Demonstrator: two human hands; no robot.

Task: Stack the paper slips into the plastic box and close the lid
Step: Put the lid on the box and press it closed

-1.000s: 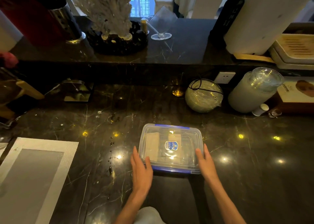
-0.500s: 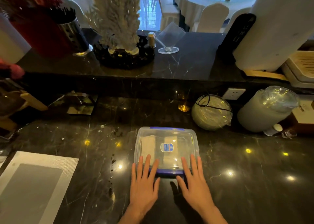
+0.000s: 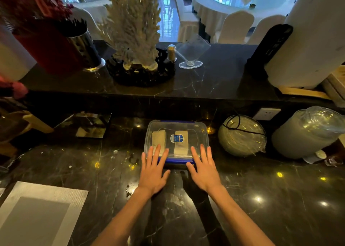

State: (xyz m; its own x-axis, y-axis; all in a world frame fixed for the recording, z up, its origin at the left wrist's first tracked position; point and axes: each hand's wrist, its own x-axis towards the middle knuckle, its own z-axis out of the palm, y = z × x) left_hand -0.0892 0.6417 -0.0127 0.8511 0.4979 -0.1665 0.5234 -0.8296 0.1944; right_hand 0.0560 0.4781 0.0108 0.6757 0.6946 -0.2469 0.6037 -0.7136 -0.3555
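The dark marble surface [image 3: 242, 199] runs wide before the person, and on it, straight ahead of both arms and toward the back ledge, sits the plastic box [image 3: 176, 126] with its long axis lying left to right across the view. Its clear lid [image 3: 177, 132] is already seated on top, blue-edged along the near rim, and through it two stacks of paper slips [image 3: 158, 137] show side by side, their lengths running away from the person. The left hand [image 3: 152, 173] and the right hand [image 3: 205, 171] lie flat and spread, gripping nothing, fingers laid over the near corners of the lid, one to each side of the small label in the middle. Both sit equally near, so neither has the advantage; the near long edge lies just under the fingertips and the far edge lies beyond them. My judgement is that the slips are in and what remains is sealing: the near edge calls for pressing down, then the far side, reached by sliding both hands forward
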